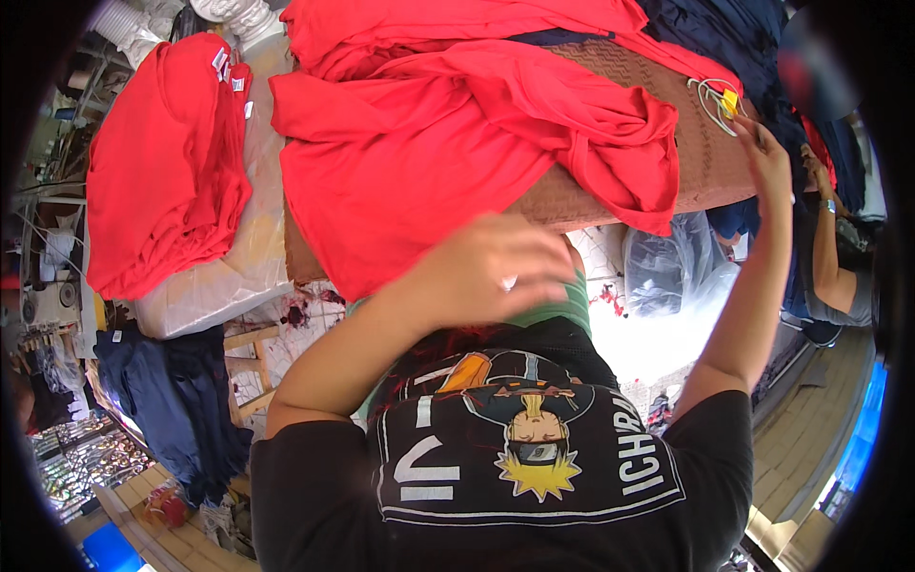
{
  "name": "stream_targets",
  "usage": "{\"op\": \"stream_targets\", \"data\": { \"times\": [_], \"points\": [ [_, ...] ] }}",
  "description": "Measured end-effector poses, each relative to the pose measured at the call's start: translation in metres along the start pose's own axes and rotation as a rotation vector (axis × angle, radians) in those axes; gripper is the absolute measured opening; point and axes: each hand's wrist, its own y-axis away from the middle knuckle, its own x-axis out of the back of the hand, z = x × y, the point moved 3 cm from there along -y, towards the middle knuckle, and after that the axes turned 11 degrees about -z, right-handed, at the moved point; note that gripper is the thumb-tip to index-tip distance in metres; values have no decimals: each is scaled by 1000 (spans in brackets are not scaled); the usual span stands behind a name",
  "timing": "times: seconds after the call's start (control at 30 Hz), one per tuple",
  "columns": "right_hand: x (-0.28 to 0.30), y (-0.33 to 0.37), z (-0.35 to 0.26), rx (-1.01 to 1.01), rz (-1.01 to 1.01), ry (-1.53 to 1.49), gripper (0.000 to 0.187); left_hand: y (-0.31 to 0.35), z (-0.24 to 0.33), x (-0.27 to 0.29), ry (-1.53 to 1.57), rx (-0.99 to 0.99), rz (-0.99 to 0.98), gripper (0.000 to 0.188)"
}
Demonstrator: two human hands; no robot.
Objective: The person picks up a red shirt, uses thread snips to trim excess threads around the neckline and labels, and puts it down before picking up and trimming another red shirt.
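My left hand [500,265] is blurred by motion in front of my body, over my lap. Its fingers look stretched out, and nothing shows in them; a ring sits on one finger. My right hand [765,157] reaches to the far right, its fingertips closed at a small yellow piece [731,102] whose exact kind is not clear. Beside that piece lies a looped white cord [703,98]. Nearest my left hand, a crumpled red cloth garment [429,181] spreads over the brown padded tabletop [701,157] and hangs off its near edge.
A stack of folded red garments [167,172] lies on a plastic-wrapped surface [229,272] at left. Dark blue cloth [176,410] hangs below it. More red cloth [381,33] lies at the back. Another person's arm [829,248] is at far right, near a clear plastic bag [667,262].
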Motion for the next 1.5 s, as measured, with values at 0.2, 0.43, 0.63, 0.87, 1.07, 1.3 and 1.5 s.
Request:
{"op": "stream_targets", "data": {
  "times": [0.2,0.43,0.63,0.87,1.07,1.3,1.5],
  "points": [
    [-147,27,-163,140,-228,-273,32,-10,-83,95,-688,280,493,31],
    [-155,9,-175,310,-1,-397,22,-6,-126,120,-610,439,638,29],
    [-150,107,-138,445,-220,-60,24,49,-84,33,-762,345,416,21],
    [-169,125,-132,287,-301,-303,24,35,-62,24,-482,291,559,14],
    [-189,133,-129,232,-314,-381,17,-14,-66,-4,-276,219,348,28],
    [-196,129,-122,-75,-278,-637,20,-17,-80,-19,-277,303,322,35],
    [-203,118,-119,-125,-355,-717,17,-18,-81,-27,-312,323,327,48]
  ]
}}
